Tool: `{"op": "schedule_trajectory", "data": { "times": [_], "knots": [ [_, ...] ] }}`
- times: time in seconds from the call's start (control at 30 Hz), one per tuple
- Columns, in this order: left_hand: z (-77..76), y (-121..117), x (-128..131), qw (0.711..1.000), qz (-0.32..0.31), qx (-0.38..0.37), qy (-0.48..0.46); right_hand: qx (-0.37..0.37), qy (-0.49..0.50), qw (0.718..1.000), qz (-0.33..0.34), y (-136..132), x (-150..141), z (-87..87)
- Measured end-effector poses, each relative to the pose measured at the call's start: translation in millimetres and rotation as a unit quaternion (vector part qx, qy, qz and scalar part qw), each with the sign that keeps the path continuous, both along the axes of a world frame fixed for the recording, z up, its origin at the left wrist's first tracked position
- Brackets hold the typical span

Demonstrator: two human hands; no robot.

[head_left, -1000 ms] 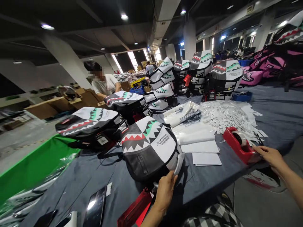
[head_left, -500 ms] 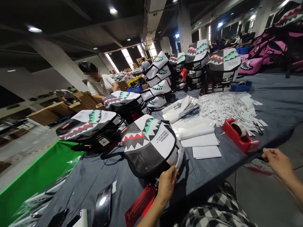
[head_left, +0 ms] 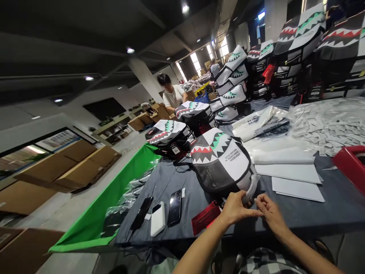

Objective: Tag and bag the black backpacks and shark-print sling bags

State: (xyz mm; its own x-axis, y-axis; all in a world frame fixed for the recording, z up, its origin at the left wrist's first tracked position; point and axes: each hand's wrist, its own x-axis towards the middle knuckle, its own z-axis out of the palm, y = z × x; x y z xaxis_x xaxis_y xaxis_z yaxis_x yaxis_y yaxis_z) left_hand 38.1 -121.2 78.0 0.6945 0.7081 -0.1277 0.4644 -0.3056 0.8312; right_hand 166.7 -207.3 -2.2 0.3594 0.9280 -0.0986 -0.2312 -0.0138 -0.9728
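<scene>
A black, grey and white backpack [head_left: 219,167] with a shark-teeth pattern lies on the dark cloth-covered table. A whitish wrapped strip [head_left: 252,185] curves down from its right side. My left hand [head_left: 236,208] has its fingers closed on the lower end of that strip, with the thumb stretched to the right. Beside it, my right hand [head_left: 270,213] is pinched, its fingertips close to my left thumb. Whatever the pinch holds is too small to make out. Just left of my left hand lies a red clear pouch [head_left: 205,218], partly hidden by my wrist.
Two phones [head_left: 175,207] [head_left: 142,213] and a white device [head_left: 157,219] lie at the left. White sheets [head_left: 298,188], plastic bags [head_left: 273,148] and a red tape dispenser [head_left: 352,163] are at the right. Stacked backpacks [head_left: 230,95] stand behind; a green-lined bin [head_left: 114,201] adjoins the table.
My right hand has come from beside the tape dispenser to my left hand. The left hand stays at the wrapped strip. The view has turned left.
</scene>
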Motion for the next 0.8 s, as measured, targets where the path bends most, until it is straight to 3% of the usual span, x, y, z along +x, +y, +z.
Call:
{"op": "schedule_trajectory", "data": {
  "times": [0.13,0.4,0.57,0.7,0.8],
  "knots": [
    [-12.2,0,3,0.999,0.029,0.045,0.009,-0.012,-0.008,1.000,0.000,11,-1,-11.1],
    [-13.9,4,2,1.000,-0.014,-0.011,-0.019,-0.061,0.015,0.996,0.062,15,4,-14.6],
    [-16.9,1,0,0.997,-0.024,0.066,0.027,-0.080,0.058,0.992,0.073,33,3,-16.4],
    [-15.7,-1,-1,0.994,-0.028,0.091,0.058,-0.092,0.110,0.988,0.055,21,-1,-13.3],
    [-12.1,-2,-2,0.993,-0.029,0.098,0.057,-0.075,0.230,0.966,0.094,4,-1,-6.2]
  ]
}}
